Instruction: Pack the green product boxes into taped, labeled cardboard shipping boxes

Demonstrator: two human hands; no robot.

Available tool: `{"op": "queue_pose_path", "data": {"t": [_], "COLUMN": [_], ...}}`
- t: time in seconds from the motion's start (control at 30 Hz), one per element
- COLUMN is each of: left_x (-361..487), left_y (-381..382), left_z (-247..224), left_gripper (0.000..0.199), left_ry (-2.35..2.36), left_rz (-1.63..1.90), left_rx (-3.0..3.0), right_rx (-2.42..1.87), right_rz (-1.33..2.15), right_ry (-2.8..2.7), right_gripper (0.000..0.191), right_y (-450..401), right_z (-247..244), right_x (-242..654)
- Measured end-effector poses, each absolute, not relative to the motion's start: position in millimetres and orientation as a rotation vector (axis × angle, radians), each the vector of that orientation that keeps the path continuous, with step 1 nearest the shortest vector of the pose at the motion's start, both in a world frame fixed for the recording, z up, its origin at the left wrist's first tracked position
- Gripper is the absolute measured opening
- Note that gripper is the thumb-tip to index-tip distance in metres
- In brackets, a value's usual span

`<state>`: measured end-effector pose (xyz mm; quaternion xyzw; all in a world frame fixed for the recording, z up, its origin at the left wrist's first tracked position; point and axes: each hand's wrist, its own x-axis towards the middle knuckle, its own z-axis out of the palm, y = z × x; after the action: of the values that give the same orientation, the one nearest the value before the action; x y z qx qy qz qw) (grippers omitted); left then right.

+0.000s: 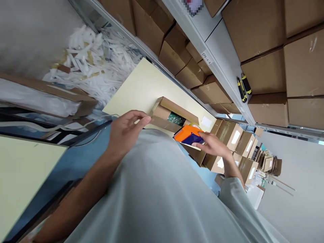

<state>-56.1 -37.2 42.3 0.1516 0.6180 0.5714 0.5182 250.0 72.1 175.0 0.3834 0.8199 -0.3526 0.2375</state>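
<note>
My right hand (211, 143) is wrapped round an orange and dark blue tape dispenser (188, 134), held over the right end of an open cardboard box (163, 122). The long, narrow box lies on a cream tabletop, and a green circuit board (176, 118) shows inside it. At the box's left end is my left hand (128, 130), its thumb and fingers brought together in a pinch by the corner. What those fingertips hold, if anything, cannot be made out.
Cardboard boxes (263, 74) fill the shelf above the table, where yellow-black utility knives (243, 88) lie. Labelled cartons (231, 135) are stacked to the right. White scrap strips (101, 64) heap up behind on the left. A white paper (206, 121) lies near the box.
</note>
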Motion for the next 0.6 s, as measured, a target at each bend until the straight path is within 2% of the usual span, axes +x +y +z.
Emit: {"op": "queue_pose_path", "data": {"t": [0.1, 0.2, 0.4, 0.6], "left_x": [-40.9, -28.8, -27.7, -33.5], "left_y": [-23.7, -11.7, 1.3, 1.5], "left_z": [9.6, -18.0, -53.3, -71.3], "left_gripper": [0.049, 0.055, 0.048, 0.035], "left_ry": [1.218, 1.18, 1.217, 1.288], "left_rz": [1.315, 1.321, 1.324, 1.333], "left_rx": [0.109, 0.044, 0.024, 0.066], "right_rx": [1.039, 1.041, 1.062, 1.04], "right_rz": [-1.022, -1.177, -1.581, -1.707], "right_ry": [2.091, 1.979, 1.689, 1.533], "right_gripper": [0.054, 0.056, 0.064, 0.069], "right_y": [108.2, 137.6, 161.2, 160.2], "right_z": [174.9, 165.5, 118.6, 66.5], "right_x": [250.3, 243.5, 237.9, 237.1]}}
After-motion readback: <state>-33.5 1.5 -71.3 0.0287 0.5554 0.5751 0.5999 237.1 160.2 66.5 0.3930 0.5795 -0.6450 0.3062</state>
